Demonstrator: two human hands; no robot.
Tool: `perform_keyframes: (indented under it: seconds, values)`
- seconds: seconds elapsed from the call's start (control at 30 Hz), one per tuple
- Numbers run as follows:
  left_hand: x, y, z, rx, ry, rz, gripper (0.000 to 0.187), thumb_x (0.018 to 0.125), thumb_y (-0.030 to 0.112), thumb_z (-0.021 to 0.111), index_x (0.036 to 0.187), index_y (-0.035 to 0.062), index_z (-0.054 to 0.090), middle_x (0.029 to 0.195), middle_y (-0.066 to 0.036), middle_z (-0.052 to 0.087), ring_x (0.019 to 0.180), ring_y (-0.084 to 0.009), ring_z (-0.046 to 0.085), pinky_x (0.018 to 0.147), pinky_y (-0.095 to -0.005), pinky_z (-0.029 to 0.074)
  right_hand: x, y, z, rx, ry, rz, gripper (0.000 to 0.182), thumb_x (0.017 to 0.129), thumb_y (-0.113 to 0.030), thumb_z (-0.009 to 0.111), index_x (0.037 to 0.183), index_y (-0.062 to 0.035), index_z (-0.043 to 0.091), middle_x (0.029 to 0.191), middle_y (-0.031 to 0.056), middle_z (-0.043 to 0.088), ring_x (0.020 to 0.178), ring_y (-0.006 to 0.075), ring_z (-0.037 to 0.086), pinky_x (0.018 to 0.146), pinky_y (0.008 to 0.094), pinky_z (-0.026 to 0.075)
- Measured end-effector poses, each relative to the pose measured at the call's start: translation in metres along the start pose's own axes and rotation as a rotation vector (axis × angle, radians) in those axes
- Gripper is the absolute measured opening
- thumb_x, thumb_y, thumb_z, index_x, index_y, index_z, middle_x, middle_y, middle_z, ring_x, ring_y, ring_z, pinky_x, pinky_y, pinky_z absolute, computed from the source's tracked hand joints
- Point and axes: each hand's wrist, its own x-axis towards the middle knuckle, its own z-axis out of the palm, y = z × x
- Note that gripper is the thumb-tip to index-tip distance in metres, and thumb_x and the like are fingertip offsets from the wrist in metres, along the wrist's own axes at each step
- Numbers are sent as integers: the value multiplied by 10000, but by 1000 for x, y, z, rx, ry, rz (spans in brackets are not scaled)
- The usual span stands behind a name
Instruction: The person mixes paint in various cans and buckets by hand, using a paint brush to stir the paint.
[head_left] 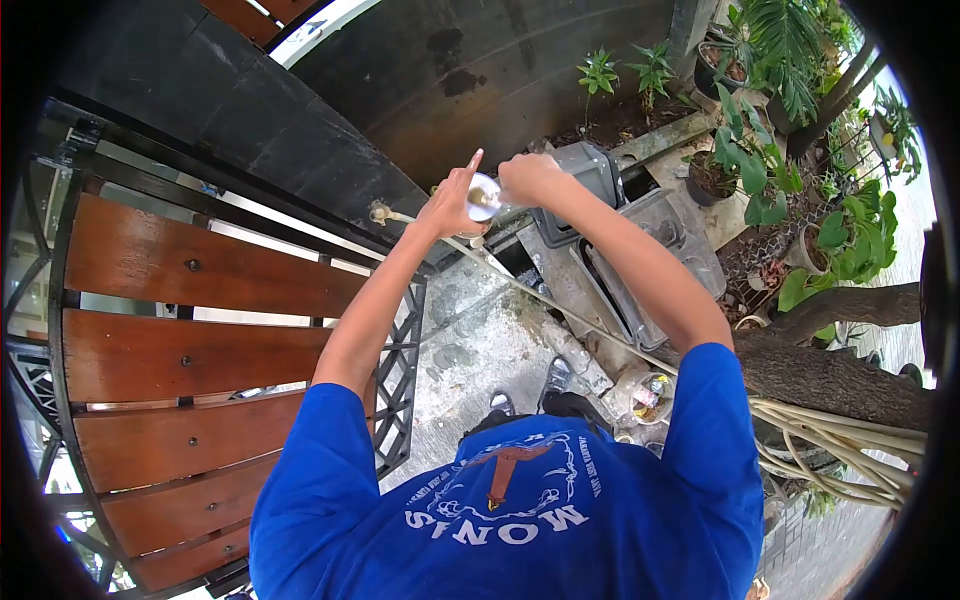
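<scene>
Out in front of me, my left hand (450,205) grips a small white cup (484,211) by its side, its mouth turned up toward me. Something yellowish shows inside the cup. Closed into a fist, my right hand (531,180) is right at the cup's right rim. A pale, blurred thing shows between that fist and the cup; I cannot tell what it is. Both arms reach forward over the concrete floor. Just below the cup, a beige round object is partly hidden by my left hand.
A grey plastic bin (592,172) and a grey lid (690,240) lie right of my hands. A pale hose (570,312) crosses the floor. Wooden slats (190,355) in a black metal frame stand at left. Potted plants (708,178), a tree trunk (820,385) and a litter-filled bucket (632,388) are on the right.
</scene>
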Motion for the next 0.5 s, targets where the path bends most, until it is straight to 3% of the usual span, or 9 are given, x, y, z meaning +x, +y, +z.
perform_keyframes:
  seconds: [0.03, 0.13, 0.43, 0.5]
  values:
    - [-2, 0, -1, 14, -19, -11, 1312, 587, 306, 868, 1606, 92, 69, 1296, -237, 513, 1231, -412, 493, 1087, -463, 401, -5, -3, -2, -11, -20, -38, 335, 828, -304, 743, 1075, -78, 752, 1101, 157, 738, 1036, 315, 717, 852, 432, 581]
    - [-4, 4, -3, -6, 34, 8, 1308, 585, 297, 870, 1607, 99, 78, 1285, -228, 516, 1213, -411, 498, 1079, -462, 407, 1, 2, -2, -37, -13, -4, 328, 818, -300, 750, 1064, -82, 756, 1101, 154, 738, 1036, 312, 717, 864, 441, 576]
    - [-15, 7, -8, 1, 24, 50, 1265, 594, 263, 851, 1607, 132, 103, 1281, -227, 503, 1201, -403, 498, 1080, -467, 403, -6, -11, -8, -40, -46, -154, 327, 814, -275, 744, 1069, -71, 753, 1059, 145, 747, 987, 312, 731, 820, 427, 591]
    - [-16, 8, -6, 9, 45, 31, 1298, 571, 245, 861, 1610, 150, 90, 1278, -202, 498, 1217, -396, 486, 1075, -466, 405, 4, -1, -3, 11, 42, -41, 376, 829, -352, 710, 1047, -48, 748, 1059, 186, 736, 991, 349, 720, 852, 453, 578]
